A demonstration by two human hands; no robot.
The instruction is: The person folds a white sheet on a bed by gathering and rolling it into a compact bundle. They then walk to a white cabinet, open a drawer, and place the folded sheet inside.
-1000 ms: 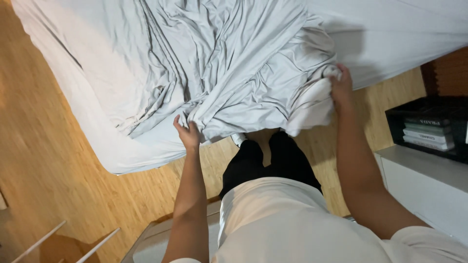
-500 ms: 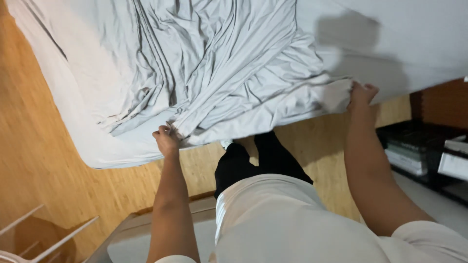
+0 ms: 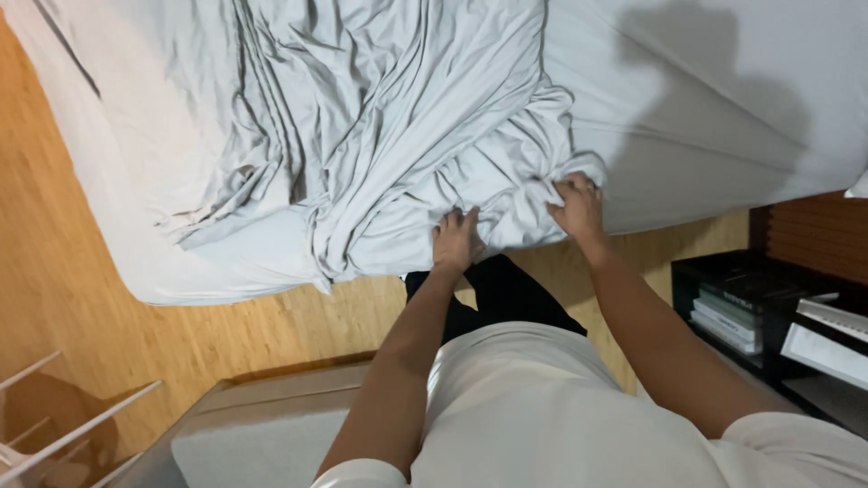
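While the person stands at the edge of the bed [image 3: 723, 108], both hands rest on a crumpled pale grey sheet [image 3: 389, 136] that lies bunched across the middle and upper part of the frame. The left hand [image 3: 455, 239], just left of centre, presses down on the sheet's lower edge with its fingers curled into the folds, so its grip is closed on the cloth. The right hand [image 3: 577, 206], a little to the right and slightly higher, has its fingers clenched around a gathered fold of the same sheet, right at the border where the wrinkled cloth meets the smooth mattress cover. The two hands sit near each other but apart. The sheet hangs over the bed's near edge at lower left of the heap, above a wooden floor [image 3: 72, 298]. Dark trousers [image 3: 493, 298] show below the hands and a white shirt [image 3: 533, 416] fills the lower centre. At the right edge of the frame stands a dark shelf [image 3: 723, 271] holding stacked books [image 3: 728, 316]. White slats of a rack [image 3: 63, 425] cross the lower left corner
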